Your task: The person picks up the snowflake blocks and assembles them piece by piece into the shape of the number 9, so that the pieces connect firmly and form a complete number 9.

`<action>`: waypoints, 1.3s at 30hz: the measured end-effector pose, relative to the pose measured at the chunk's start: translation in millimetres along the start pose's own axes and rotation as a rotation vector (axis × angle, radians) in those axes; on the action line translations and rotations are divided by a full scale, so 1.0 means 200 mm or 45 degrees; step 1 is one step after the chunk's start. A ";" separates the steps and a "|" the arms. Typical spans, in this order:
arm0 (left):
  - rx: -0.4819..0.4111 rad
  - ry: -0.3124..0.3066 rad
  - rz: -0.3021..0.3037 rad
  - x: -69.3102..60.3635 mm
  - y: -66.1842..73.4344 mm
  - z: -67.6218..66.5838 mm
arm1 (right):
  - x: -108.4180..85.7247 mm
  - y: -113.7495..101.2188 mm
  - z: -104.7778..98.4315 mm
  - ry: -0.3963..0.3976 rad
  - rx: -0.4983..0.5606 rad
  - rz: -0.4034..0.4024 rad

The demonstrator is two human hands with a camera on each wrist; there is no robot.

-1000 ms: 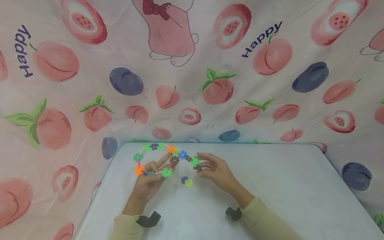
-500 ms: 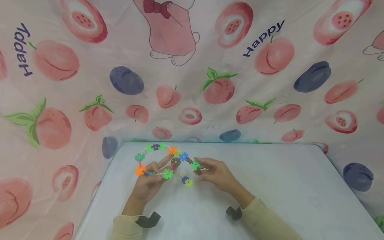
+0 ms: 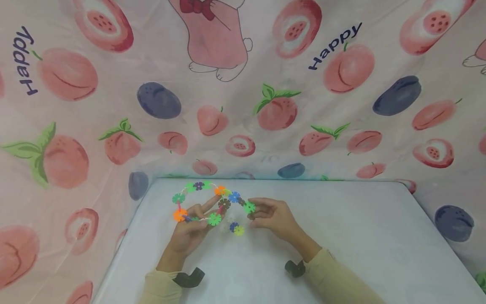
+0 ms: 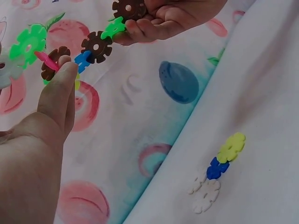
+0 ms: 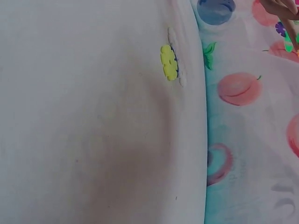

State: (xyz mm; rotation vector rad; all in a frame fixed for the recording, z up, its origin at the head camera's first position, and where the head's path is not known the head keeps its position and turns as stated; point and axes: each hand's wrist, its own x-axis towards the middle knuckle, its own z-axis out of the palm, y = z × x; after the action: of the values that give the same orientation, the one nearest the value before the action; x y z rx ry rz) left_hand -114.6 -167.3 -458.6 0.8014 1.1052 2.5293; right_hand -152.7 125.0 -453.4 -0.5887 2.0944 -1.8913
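Observation:
A ring of joined, notched plastic discs, with an orange disc (image 3: 180, 215) at its near left, is held up above the table by my left hand (image 3: 187, 238). From the ring's right side a short row runs through a blue disc (image 3: 234, 196) to a green disc (image 3: 249, 207). My right hand (image 3: 276, 217) pinches the end of that row, where a brown disc (image 4: 128, 8) shows in the left wrist view. In that view the fingers of my left hand (image 4: 44, 121) lie against the ring near a pink disc (image 4: 46, 60).
On the white table (image 3: 341, 236) below the hands lie a yellow disc (image 4: 231, 147), a blue disc (image 4: 217, 168) and whitish discs (image 4: 206, 196) close together. A fruit-printed cloth (image 3: 235, 105) rises behind the table's back edge.
The ring and both hands have shifted only slightly in the head view. My right fingers have closed in a little around the end of the row, and my grip with the left hand looks the same.

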 end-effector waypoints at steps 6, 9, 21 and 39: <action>0.010 -0.008 -0.003 0.00 0.00 0.00 | 0.01 0.01 0.00 0.017 0.056 0.024; 0.020 0.003 -0.006 0.00 0.00 0.00 | 0.01 0.01 -0.01 0.020 0.075 0.020; -0.003 -0.050 0.062 0.01 0.01 0.02 | 0.01 0.01 -0.02 -0.085 0.080 -0.003; -0.099 -0.120 0.116 0.02 0.03 0.02 | 0.01 -0.02 -0.03 -0.180 0.045 -0.179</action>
State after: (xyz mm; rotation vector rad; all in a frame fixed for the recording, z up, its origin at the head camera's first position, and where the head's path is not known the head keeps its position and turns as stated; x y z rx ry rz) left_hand -115.9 -168.1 -450.9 0.9591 0.9559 2.5612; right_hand -156.0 129.4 -448.7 -0.8557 1.9737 -1.8941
